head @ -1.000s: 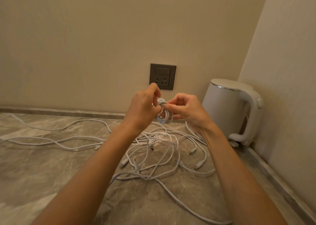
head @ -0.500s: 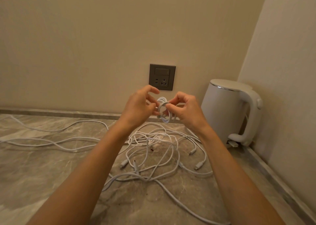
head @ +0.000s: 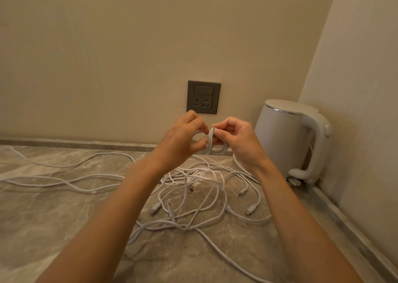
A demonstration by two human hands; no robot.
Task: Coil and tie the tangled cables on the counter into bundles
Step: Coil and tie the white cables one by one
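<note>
A small coiled bundle of white cable (head: pixel 212 142) is held up in the air in front of the wall, above the counter. My left hand (head: pixel 183 140) pinches the coil from the left, its fingers partly hiding the loops. My right hand (head: pixel 237 140) pinches the wrapped middle of the coil from the right with thumb and forefinger. Below them a tangle of several white cables (head: pixel 200 194) with plug ends lies spread on the marble counter (head: pixel 43 222).
A white electric kettle (head: pixel 290 140) stands in the back right corner against the side wall. A grey wall socket (head: pixel 203 97) sits just behind my hands. Long white cable strands (head: pixel 60 181) trail off across the counter to the left.
My hands have dropped slightly and closed in on the coil. The right fingers have shifted to the top of the wrapped middle, and the loops now hang more sideways.
</note>
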